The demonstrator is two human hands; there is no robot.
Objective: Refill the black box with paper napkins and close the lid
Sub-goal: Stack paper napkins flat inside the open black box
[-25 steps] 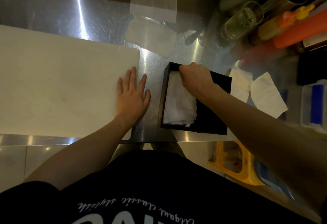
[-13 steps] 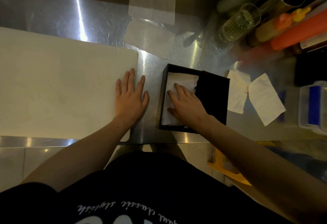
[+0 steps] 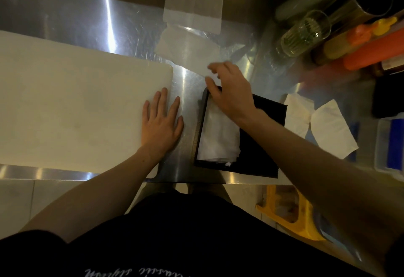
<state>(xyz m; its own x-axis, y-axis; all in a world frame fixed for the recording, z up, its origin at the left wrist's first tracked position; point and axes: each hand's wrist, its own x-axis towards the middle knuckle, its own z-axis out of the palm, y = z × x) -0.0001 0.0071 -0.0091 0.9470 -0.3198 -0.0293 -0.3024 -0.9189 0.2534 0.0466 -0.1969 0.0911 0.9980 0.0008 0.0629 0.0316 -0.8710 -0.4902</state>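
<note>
The black box lies open near the steel counter's front edge. A stack of white napkins fills its left half; the right half shows black. My right hand hovers over the box's far left corner, fingers apart at the near corner of a loose flat napkin on the counter behind the box. I cannot see a firm grip on it. My left hand lies flat, palm down, across the right edge of the cutting board, left of the box. No separate lid is distinguishable.
A large white cutting board covers the counter's left side. Another napkin lies at the back, and two more right of the box. A glass, orange bottles and a plastic container crowd the right. A yellow stool stands below.
My right hand pressed down on the napkins in the box, then lifted and moved away from me to the loose napkin behind the box. My left hand stayed flat in place.
</note>
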